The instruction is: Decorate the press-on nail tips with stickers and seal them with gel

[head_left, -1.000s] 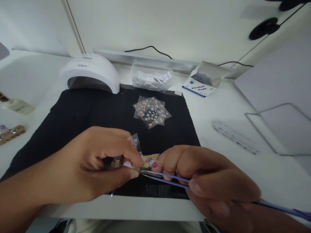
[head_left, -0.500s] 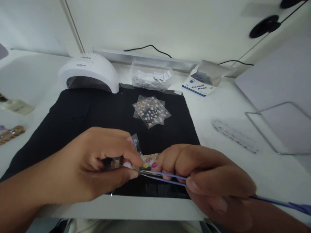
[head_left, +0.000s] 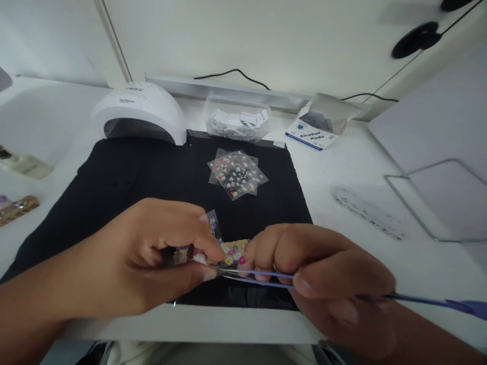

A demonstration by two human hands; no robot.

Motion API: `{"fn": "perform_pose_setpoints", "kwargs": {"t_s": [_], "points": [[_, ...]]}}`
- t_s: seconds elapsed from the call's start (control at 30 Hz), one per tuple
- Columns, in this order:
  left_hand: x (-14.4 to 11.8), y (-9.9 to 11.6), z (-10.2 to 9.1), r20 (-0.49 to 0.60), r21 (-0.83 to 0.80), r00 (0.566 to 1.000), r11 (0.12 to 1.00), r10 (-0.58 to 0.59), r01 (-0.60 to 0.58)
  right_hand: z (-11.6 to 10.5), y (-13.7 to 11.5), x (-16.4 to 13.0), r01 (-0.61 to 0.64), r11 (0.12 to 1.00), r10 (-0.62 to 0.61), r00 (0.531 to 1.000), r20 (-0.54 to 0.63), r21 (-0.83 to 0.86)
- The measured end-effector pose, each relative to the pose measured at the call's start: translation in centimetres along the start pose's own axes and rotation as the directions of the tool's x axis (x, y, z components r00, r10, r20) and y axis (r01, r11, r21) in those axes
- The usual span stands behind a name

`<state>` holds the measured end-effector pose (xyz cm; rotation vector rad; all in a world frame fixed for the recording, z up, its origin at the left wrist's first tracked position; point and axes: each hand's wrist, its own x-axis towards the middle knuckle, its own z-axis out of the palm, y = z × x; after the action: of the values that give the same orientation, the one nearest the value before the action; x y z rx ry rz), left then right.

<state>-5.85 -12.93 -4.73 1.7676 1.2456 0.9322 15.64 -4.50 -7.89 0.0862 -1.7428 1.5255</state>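
Left hand [head_left: 152,253] is pinched tight, thumb against forefinger, clamping a small sticker sheet [head_left: 232,251] at its left end, low over the near edge of the black mat [head_left: 133,172]. That grip looks meant to keep the sheet flat and taut, its printed face up toward the camera. A clear flap of film [head_left: 213,225] sticks up just behind the knuckles.

Right hand [head_left: 323,274] is closed round a pair of blue tweezers [head_left: 262,278], thumb on top, fingers curled under. The prongs run left and meet the sheet right at the left thumb tip. The long handle trails off far right, past the wrist. Holding it that low and flat keeps the tips nearly level with the sheet, which I judge suits lifting a tiny decal from its backing. Whether the tips have one yet is too small to tell.

Now the room. Both hands sit at the near edge of the mat, with a white strip of table [head_left: 198,324] just below them, so there is little space toward the body. Farther out the mat is open dark cloth, apart from a pile of sticker sheets [head_left: 236,174] in the middle far part. Beyond that, a white nail lamp [head_left: 140,109] sits at the mat's far left corner, a clear tub [head_left: 238,119] of wrappers at the far edge, and a box of alcohol pads [head_left: 317,129] off to the far right. To the right lies bare white table, then a wire stand [head_left: 437,203] well apart. The left margin holds a small bottle [head_left: 23,165].
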Motion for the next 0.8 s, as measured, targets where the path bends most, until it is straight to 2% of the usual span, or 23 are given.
{"fn": "perform_pose_setpoints", "kwargs": {"t_s": [0.23, 0.43, 0.63, 0.8], "points": [[0.08, 0.05, -0.05, 0.004, 0.003, 1.000, 1.000, 0.013, -0.013, -0.17, -0.25, 0.74, -0.003, 1.000, 0.004, 0.998, 0.058, -0.030], [0.03, -0.10, 0.04, -0.016, -0.025, 1.000, 1.000, -0.003, 0.002, 0.20, 0.22, 0.48, 0.083, 0.995, -0.084, 0.996, -0.014, -0.055], [-0.08, -0.36, 0.13, -0.020, -0.040, 1.000, 0.999, -0.011, 0.010, 0.00, 0.37, 0.44, 0.086, 0.993, -0.085, 0.996, 0.021, -0.076], [-0.13, -0.51, 0.02, -0.021, -0.078, 1.000, 0.997, -0.007, 0.006, -0.31, -0.22, 0.95, -0.029, 1.000, 0.029, 0.999, 0.013, 0.002]]}}
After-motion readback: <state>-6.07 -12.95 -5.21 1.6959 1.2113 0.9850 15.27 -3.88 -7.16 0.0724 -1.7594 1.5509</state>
